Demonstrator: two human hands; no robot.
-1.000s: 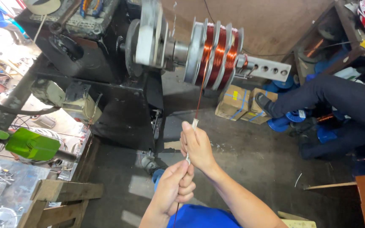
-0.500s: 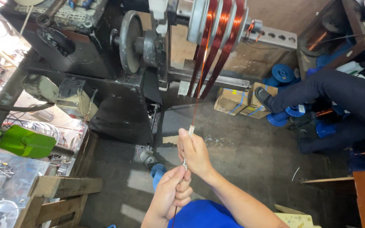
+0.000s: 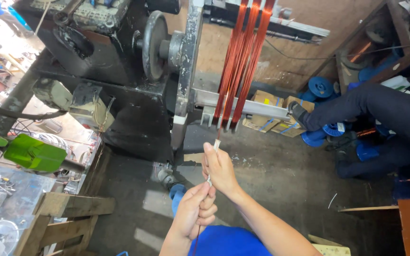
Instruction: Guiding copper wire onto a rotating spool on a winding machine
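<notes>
both hands pinch the thin white sleeve on the copper wire [image 3: 213,159], right hand [image 3: 221,170] above, left hand [image 3: 195,211] below, under the orange-red copper wire loops [image 3: 240,66]. keep it straight and tight.

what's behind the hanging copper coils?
Behind the copper coils: a brown board wall and a grey metal rail crossing low, cardboard boxes beyond it. The strands cover the strip of wall directly behind them; what the coils hang from is out of frame.
</notes>
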